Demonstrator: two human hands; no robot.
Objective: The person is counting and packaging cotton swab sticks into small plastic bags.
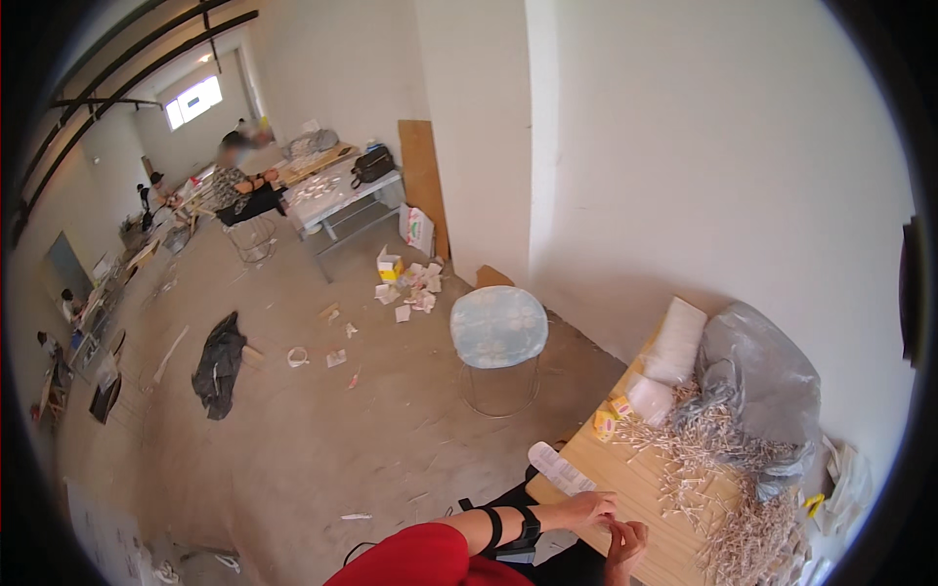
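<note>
My left hand [589, 509] rests on the near edge of a wooden table [635, 479], fingers curled, a black strap round the forearm. My right hand [626, 545] is just beside it, fingers bent toward the left hand; whether either pinches something small is too tiny to tell. A heap of thin pale sticks [713, 459] spreads over the table to the right of both hands. A white paper strip [559, 467] lies at the table's left edge.
A grey plastic bag [767, 376], white rolls [674, 342] and small yellow boxes [608, 422] sit at the table's far end by the wall. A round stool [498, 327] stands on the concrete floor. Scattered litter, a black bag [219, 363] and another person seated at far tables [239, 190].
</note>
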